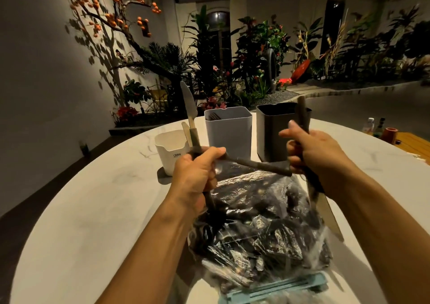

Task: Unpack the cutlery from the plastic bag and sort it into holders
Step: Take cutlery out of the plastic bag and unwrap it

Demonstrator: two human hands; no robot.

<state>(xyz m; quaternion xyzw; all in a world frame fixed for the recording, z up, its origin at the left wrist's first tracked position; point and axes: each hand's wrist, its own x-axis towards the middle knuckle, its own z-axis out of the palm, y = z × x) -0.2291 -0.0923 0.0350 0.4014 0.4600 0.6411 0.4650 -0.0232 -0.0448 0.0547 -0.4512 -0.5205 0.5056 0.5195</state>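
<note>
Head view: your left hand (197, 173) grips several knives; your right hand (318, 154) grips one knife (322, 208).
Stiff, light, slippery handles: hold mid-handle, then drop into the holders (229, 131) at twelve o'clock.

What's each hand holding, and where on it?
Left hand grips several cutlery pieces around their dark handles, one knife blade up. Right hand grips a knife by its handle, blade down.

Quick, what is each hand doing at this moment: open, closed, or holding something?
Left hand: closed, gripping several dark-handled cutlery pieces, one knife pointing up.
Right hand: closed around a dark-handled knife, blade pointing down.
</note>
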